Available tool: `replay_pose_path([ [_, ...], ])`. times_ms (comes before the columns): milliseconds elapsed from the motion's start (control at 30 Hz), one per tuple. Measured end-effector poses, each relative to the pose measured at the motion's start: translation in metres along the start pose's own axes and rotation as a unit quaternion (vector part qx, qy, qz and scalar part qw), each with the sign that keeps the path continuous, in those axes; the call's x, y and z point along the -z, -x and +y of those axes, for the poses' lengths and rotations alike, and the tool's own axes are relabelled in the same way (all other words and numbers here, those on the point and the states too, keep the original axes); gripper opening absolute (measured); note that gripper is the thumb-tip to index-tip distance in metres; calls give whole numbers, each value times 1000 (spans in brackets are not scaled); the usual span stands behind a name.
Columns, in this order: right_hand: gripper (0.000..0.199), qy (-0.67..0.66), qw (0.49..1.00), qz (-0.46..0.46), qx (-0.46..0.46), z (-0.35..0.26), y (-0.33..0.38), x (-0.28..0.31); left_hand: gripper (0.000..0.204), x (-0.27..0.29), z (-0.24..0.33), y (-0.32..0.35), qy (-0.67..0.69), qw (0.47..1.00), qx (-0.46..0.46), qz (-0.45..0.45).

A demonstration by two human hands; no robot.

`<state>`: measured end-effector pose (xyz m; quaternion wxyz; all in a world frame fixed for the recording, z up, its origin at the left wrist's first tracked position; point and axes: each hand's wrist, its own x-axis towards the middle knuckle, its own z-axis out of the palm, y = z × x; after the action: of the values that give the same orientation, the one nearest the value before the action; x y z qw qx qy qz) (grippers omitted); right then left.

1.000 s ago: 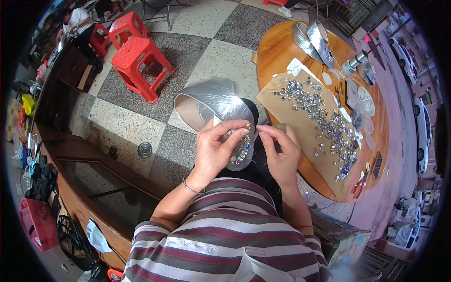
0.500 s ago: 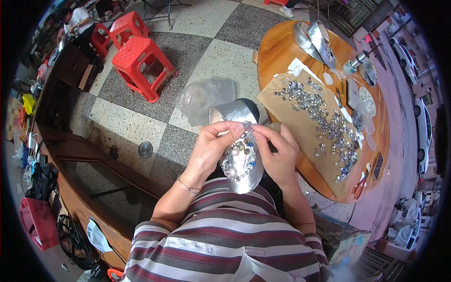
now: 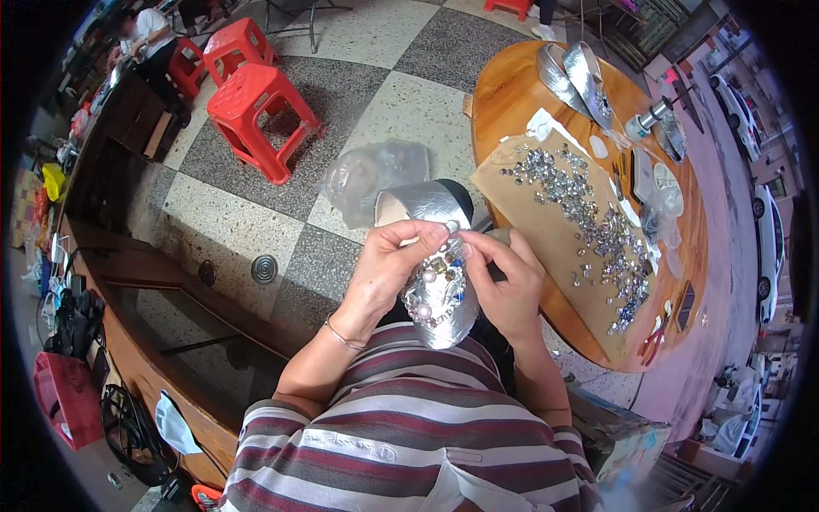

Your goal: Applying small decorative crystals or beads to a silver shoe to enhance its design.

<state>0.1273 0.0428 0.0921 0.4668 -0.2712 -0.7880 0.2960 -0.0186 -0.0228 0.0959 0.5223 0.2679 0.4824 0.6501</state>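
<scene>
Checkered stone floor with red stools (image 3: pixel 256 107) lies left of a round wooden table (image 3: pixel 512 94) strewn with loose gems (image 3: pixel 589 213). Over the lap, the left hand (image 3: pixel 388 273) and right hand (image 3: pixel 503 286) hold a silver shoe (image 3: pixel 439 286), fingers pinched closed on its jewelled front

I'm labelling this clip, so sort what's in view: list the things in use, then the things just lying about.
In use:
left hand and right hand, both on the silver shoe
loose gems on the brown board

Lying about:
red stools
plastic bag on the floor
two silver soles on the wooden table
</scene>
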Motion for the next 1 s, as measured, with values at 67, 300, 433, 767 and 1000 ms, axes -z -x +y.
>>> replay_pose_path([
  [67, 19, -5, 1000, -7, -14, -1, 0, 1, 18, -1, 1, 0, -6, 1000, 0, -1],
  [300, 15, -20, 1000, 1, -17, -2, -2, 0, 16, -2, 3, 4, -93, 995, -42, 9],
  [433, 12, -31, 999, 10, -10, -3, -2, -1, 16, -1, 4, 5, -107, 993, -41, 7],
  [767, 10, -8, 1000, 8, -8, -6, 0, 0, 16, 0, 3, 7, -111, 993, -35, -9],
  [1000, 8, 16, 999, 27, -6, -11, 1, -2, 18, -2, 7, 10, -180, 983, -42, -13],
])
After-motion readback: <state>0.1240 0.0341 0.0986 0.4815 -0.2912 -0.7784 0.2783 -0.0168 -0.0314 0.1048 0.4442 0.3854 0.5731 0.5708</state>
